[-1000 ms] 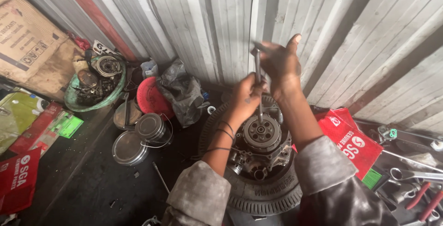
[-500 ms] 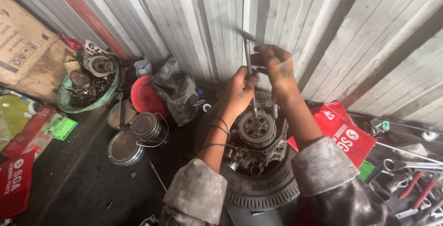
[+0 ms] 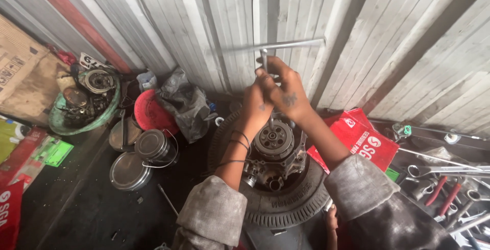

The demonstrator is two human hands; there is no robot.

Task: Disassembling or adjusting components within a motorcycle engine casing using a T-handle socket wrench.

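A metal T-handle wrench [image 3: 293, 44] stands upright over an engine part [image 3: 273, 153] that rests on a black tyre [image 3: 286, 206]. My left hand [image 3: 256, 108] and my right hand [image 3: 287, 92] both grip the wrench's vertical shaft just below its crossbar. The wrench's lower end is hidden behind my hands. The round clutch face [image 3: 274, 138] of the engine part shows just below my wrists.
Corrugated metal wall [image 3: 204, 20] close behind. Left: a green basin of parts [image 3: 84, 102], a red lid [image 3: 150, 112], grey cloth [image 3: 186, 104], round tins [image 3: 130, 171]. Right: a red packet [image 3: 365, 140], spanners and pliers [image 3: 444, 178]. Cardboard box [image 3: 20, 76] far left.
The wrench's crossbar has turned from near end-on to lying wide across the view. My right hand has dropped from the top onto the shaft beside my left.
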